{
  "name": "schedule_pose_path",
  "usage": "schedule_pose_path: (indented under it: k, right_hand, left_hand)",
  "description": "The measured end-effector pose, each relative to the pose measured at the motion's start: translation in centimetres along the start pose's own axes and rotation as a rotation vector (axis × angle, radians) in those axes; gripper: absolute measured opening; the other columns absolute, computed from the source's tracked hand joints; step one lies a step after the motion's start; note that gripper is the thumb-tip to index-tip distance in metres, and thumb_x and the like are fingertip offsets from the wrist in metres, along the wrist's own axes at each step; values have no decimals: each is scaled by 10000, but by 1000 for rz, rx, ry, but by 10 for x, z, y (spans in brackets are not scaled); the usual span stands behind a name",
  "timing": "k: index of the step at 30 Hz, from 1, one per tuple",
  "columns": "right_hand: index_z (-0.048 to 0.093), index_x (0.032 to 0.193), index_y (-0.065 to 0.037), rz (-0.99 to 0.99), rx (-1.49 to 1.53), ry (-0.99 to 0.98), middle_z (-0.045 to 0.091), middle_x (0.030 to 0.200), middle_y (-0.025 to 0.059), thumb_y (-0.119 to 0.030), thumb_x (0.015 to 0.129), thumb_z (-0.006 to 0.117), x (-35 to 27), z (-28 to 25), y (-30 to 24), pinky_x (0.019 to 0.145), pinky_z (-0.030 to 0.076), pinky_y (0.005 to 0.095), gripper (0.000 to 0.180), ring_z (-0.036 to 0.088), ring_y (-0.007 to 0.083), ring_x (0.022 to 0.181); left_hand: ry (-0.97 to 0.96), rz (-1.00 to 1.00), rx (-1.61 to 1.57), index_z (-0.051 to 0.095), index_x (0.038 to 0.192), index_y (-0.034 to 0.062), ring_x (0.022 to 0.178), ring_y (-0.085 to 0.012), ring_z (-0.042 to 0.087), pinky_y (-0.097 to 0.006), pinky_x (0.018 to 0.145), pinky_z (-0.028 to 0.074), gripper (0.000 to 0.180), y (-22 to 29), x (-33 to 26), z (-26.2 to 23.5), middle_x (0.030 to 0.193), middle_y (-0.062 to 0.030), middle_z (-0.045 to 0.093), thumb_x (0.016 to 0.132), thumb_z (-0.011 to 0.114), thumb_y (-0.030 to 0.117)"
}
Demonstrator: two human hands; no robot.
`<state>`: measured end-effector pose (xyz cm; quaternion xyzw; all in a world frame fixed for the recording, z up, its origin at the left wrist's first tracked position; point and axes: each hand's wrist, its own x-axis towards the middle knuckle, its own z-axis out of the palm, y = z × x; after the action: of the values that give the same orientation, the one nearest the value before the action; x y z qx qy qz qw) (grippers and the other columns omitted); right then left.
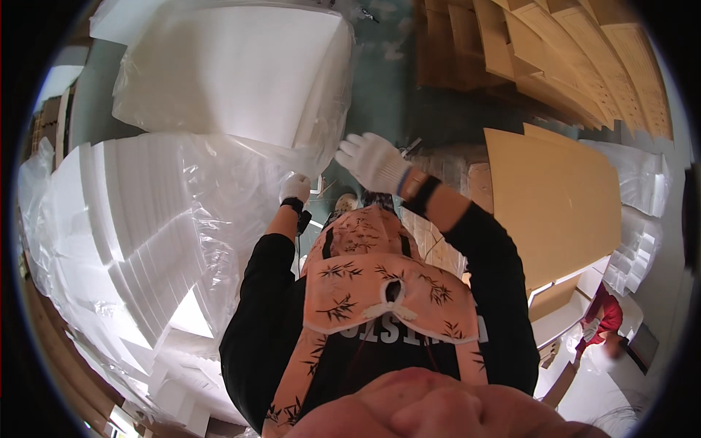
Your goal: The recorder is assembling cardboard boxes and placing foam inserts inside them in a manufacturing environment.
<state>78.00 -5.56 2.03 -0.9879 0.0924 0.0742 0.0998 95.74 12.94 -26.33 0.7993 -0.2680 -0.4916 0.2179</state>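
Observation:
My left hand (295,187), in a white knit glove, is closed at the lower edge of a clear plastic bag (310,157) and appears to grip its film. The bag is wrapped around a stack of white foam sheets (241,66) ahead of me on the left. To the right of the bag's near corner is my right hand (374,163), gloved as well. Its fingers are stretched out toward the film and hold nothing. Whether the fingertips touch the film I cannot tell.
More white foam sheets (146,197) stand under loose plastic at my left. Large brown boards (551,204) are at my right, and stacked brown panels (562,58) lie beyond them on the green floor (383,87). Another person in red (602,317) is at the lower right.

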Motion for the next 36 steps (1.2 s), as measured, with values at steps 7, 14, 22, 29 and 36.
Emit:
schedule_pose_path:
  k: [7, 14, 22, 29, 36]
  right_hand:
    - [700, 1045, -159, -207, -112, -184, 705, 1076, 53, -192, 893, 557, 132, 123, 108, 946, 443, 364, 212, 642, 204, 1049]
    - [670, 1171, -157, 272, 32, -325, 733, 929, 118, -253, 886, 587, 142, 114, 252, 870, 503, 476, 312, 705, 311, 891]
    - [548, 1355, -133, 1122, 348, -18, 703, 1123, 186, -360, 893, 578, 188, 143, 375, 870, 536, 452, 516, 688, 351, 1012]
    - [393, 1494, -102, 912, 942, 275, 583, 1351, 219, -455, 907, 600, 165, 155, 315, 1022, 472, 465, 715, 597, 381, 1211]
    - [297, 1502, -40, 890, 984, 314, 357, 1524, 248, -319, 916, 652, 186, 146, 227, 1113, 375, 420, 740, 414, 329, 1392]
  left_hand:
    - [-144, 46, 693, 740, 980, 76, 973, -399, 684, -510, 867, 539, 337, 64, -7, -25, 1042, -200, 705, 922, 482, 285]
    - [208, 117, 432, 676, 1132, 84, 836, -341, 698, -451, 728, 559, 323, 157, -67, -45, 1014, -151, 712, 880, 627, 280]
    - [233, 320, 427, 315, 1500, 62, 827, -392, 700, -464, 670, 570, 779, 223, 3, 9, 1519, -247, 402, 847, 678, 282]
    - [-65, -253, 426, 212, 1539, 77, 913, -434, 684, -518, 744, 569, 776, 180, 37, 37, 1362, -257, 543, 912, 573, 355]
    - [-58, -48, 142, 491, 1391, 108, 985, -410, 668, -472, 817, 546, 552, 208, 21, 22, 1258, -224, 611, 892, 641, 291]
